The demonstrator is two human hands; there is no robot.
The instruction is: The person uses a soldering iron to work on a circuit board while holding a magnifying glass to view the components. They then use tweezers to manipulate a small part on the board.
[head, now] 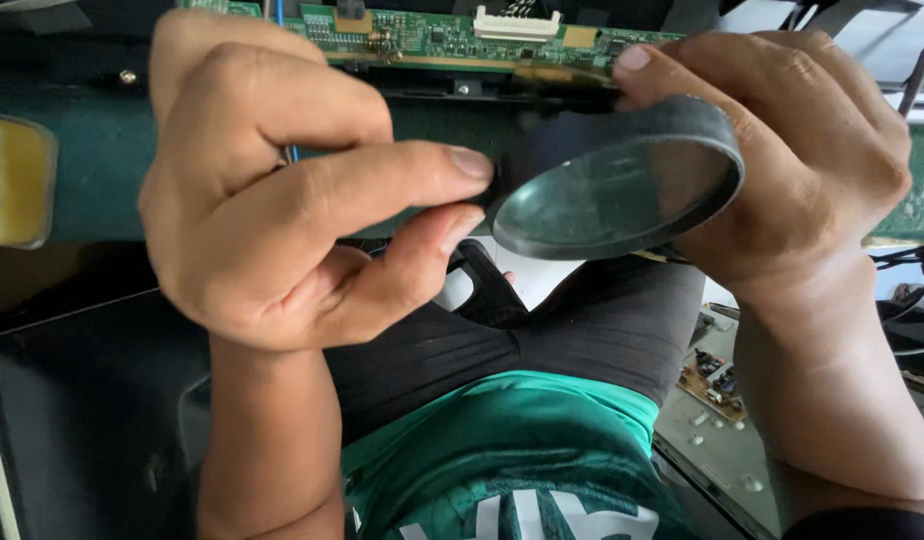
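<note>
round magnifying lens [614, 190], glass tilted toward camera

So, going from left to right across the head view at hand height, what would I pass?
Yellowish translucent thing at the edge → left hand → round black-rimmed magnifying lens, its rim touched by both hands → right hand → black cables.

Round black-rimmed magnifying lens [612, 190], tilted, held aloft.
</note>
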